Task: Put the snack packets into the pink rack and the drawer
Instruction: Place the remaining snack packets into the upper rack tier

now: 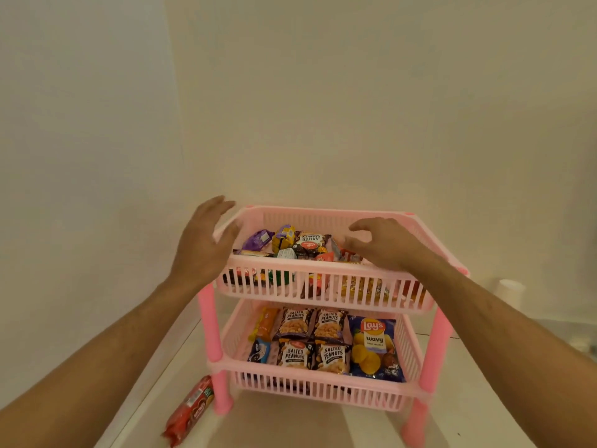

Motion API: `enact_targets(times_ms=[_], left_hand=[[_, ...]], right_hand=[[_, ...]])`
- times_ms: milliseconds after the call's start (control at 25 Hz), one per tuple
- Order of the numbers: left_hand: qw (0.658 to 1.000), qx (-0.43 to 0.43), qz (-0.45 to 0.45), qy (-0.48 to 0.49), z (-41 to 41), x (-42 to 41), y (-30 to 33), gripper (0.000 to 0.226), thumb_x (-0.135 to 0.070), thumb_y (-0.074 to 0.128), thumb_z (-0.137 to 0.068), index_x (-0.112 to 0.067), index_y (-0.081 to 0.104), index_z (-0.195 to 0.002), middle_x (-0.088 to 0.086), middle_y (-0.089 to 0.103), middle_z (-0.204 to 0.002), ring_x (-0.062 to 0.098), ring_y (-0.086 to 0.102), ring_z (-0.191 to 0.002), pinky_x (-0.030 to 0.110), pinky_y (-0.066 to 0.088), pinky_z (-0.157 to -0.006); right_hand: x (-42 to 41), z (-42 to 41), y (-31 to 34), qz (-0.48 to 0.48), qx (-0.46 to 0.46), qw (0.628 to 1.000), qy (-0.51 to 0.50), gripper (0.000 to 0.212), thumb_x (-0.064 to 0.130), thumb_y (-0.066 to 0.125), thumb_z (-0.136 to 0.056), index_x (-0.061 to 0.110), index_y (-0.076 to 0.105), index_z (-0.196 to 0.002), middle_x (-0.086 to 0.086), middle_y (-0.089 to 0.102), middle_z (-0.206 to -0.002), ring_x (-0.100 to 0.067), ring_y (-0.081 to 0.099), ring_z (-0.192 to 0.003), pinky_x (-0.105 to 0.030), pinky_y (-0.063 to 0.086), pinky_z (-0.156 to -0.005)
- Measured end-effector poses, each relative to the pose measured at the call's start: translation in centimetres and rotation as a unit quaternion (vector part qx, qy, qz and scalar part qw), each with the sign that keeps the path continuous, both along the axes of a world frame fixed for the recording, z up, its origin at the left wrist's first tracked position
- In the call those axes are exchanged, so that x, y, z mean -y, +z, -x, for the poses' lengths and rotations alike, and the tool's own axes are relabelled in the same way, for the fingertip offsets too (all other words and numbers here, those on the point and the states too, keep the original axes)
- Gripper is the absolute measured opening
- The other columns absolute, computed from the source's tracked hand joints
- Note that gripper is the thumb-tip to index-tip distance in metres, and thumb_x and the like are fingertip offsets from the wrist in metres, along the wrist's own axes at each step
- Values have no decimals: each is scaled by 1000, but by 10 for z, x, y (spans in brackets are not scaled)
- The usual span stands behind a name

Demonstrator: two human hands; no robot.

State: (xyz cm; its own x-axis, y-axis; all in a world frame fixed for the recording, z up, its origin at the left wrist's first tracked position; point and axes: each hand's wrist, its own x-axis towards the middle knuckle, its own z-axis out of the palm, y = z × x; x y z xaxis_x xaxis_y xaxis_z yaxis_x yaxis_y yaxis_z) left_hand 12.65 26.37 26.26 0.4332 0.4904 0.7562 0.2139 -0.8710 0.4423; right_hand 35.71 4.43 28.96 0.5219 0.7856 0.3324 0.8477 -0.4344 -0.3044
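A pink two-tier rack (326, 270) stands on a white counter against the wall. Its top basket holds several mixed snack packets, among them a purple one (256, 239) and a salted peanuts pack (310, 243). The lower basket (319, 374) holds several salted peanuts packs (295, 354), a blue Lay's bag (374, 349) and small biscuit packs. My left hand (203, 244) hovers at the top basket's left rim with fingers spread, holding nothing. My right hand (384, 242) reaches over the top basket's right side, fingers loosely bent above the packets, nothing in its grip.
A red biscuit packet (189, 412) lies on the white counter (284, 425) by the rack's front left leg. A white cup-like object (510, 294) stands at the right by the wall. Plain walls meet in a corner behind the rack.
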Motion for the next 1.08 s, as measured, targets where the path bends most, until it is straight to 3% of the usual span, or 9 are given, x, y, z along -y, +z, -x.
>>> enact_targets(times_ms=[120,280,400,480,600,720,800,920,1080], left_hand=[[996,44,65,39,29,-3,-40,44,-37,48,-98,-15,51,-137,7,43,-147,21,39,-136,28,27,-105],[986,15,156,61,52,0,-107,53,-46,42,-99,-14,45,-140,8,45,-146,23,41,-134,37,33,-107],[974,-25,201,106,68,4,-166,53,-41,40,-100,-10,41,-143,12,39,-151,26,34,-139,41,28,-113],[961,-102,221,132,80,5,-203,54,-39,45,-99,-11,38,-145,11,37,-152,26,34,-140,42,29,-113],[919,-254,261,151,92,7,-247,61,-42,52,-94,-10,38,-144,11,41,-149,29,40,-135,41,38,-103],[879,-345,287,161,100,10,-270,47,-41,58,-88,-9,50,-122,14,59,-120,30,58,-104,37,49,-77],[865,-379,285,164,107,11,-282,37,-34,59,-88,-9,52,-115,13,61,-109,29,60,-94,40,53,-75],[859,-375,296,183,116,14,-293,32,-27,55,-91,-7,55,-116,14,60,-107,30,60,-92,40,52,-75],[863,-280,376,190,119,16,-301,38,-28,59,-91,0,55,-116,20,57,-109,33,60,-88,37,47,-68]], right_hand=[[26,4,-8,-8,23,999,-29,78,76,39,-82,22,54,-135,2,54,-142,-20,54,-123,-44,43,-101],[47,9,-18,-5,48,997,-65,99,88,20,-69,23,52,-137,0,60,-135,-18,66,-97,-39,51,-86],[52,12,-30,-28,115,989,-83,89,84,19,-80,22,58,-131,-1,63,-132,-24,62,-110,-42,50,-89],[52,19,-39,-58,165,982,-69,84,80,20,-86,20,63,-124,-3,66,-126,-27,62,-112,-43,49,-89],[51,32,-50,-77,211,973,-45,79,71,14,-92,18,69,-112,-7,73,-105,-31,65,-98,-44,46,-83],[49,39,-59,-78,241,964,-77,72,64,15,-96,19,70,-109,-7,73,-90,-32,64,-89,-43,38,-82],[47,41,-63,-81,247,961,-97,69,62,17,-97,19,69,-109,-6,72,-87,-31,62,-86,-43,36,-81],[45,41,-64,-83,245,960,-104,68,61,17,-98,18,69,-108,-6,71,-89,-30,61,-87,-43,35,-82],[46,41,-66,-89,239,961,-106,65,60,19,-98,18,68,-108,-7,71,-92,-30,60,-90,-43,35,-83]])
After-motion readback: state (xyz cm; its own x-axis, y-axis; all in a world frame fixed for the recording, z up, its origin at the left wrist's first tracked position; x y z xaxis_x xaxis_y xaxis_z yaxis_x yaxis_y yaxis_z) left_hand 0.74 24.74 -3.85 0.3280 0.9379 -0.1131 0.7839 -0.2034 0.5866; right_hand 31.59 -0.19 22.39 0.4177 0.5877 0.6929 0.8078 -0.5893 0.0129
